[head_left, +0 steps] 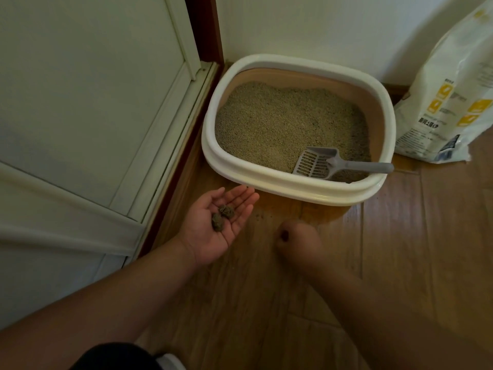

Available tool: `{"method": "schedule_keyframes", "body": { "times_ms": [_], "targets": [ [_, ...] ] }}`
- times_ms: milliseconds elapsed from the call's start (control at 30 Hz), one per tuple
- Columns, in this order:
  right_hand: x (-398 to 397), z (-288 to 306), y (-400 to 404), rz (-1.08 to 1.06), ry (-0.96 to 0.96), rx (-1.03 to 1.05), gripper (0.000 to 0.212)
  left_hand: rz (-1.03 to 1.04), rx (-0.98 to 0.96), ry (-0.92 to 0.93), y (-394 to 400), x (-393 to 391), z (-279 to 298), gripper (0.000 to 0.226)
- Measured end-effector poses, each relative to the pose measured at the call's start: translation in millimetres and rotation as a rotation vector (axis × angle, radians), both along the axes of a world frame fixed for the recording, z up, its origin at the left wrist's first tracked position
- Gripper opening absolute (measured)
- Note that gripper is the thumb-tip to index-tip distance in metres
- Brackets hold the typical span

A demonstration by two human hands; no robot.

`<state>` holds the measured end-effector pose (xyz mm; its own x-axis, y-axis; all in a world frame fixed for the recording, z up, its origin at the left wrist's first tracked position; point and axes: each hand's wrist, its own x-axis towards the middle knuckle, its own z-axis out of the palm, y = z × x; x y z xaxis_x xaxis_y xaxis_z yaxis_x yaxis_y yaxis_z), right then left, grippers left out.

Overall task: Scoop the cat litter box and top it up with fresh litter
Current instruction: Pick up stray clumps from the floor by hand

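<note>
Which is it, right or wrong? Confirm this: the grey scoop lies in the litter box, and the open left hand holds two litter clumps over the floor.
Wrong in one respect only. The head view shows the grey scoop in the litter box and the open left hand over the floor, but its palm carries three litter clumps, not two.

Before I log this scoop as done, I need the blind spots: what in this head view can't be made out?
- Right hand: motion-blurred; it seems to pinch a dark bit, unclear what.
- Litter bag: cut off by the right and top edges; its print is too small to read, and whether it is open is out of view.
- Litter box: the near rim hides the litter just behind it.
- Scoop: its slotted head looks empty, but small bits would not show.
</note>
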<state>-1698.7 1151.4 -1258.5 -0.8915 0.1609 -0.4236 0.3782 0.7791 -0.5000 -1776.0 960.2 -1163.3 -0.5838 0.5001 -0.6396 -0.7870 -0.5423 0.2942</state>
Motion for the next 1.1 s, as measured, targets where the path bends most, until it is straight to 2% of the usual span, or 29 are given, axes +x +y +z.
{"method": "schedule_keyframes", "body": {
  "times_ms": [200, 333, 567, 800, 967, 1033, 1100],
  "targets": [
    [-45.3, 0.0, -5.6, 0.018, 0.093, 0.013, 0.012, 0.025, 0.009, -0.004, -0.1, -8.9, -2.3, 0.041],
    [-63.8, -8.7, -14.4, 0.132, 0.071, 0.038, 0.023, 0.039, 0.018, -0.001, -1.6, -14.1, -2.4, 0.041],
    [-58.9, -22.2, -29.9, 0.242, 0.098, 0.161, 0.016, 0.046, 0.009, -0.007, -5.5, -15.2, -2.5, 0.042],
    [-54.3, -14.6, -35.3, 0.249, 0.056, 0.155, 0.018, 0.051, 0.01, -0.003, -7.0, -13.9, 0.4, 0.042],
    [-42.8, 5.8, -16.4, 0.162, 0.02, 0.081, 0.007, 0.05, 0.016, -0.008, -5.4, -9.3, 2.1, 0.041],
    [-36.4, 25.3, -4.2, 0.062, 0.107, 0.004, 0.003, 0.049, 0.0, -0.009, -3.8, -6.7, 1.6, 0.042],
    [-31.6, 52.3, 4.6, -0.067, 0.275, -0.09, 0.005, 0.053, -0.003, -0.013, 0.0, -3.8, 1.2, 0.042]
  ]
}}
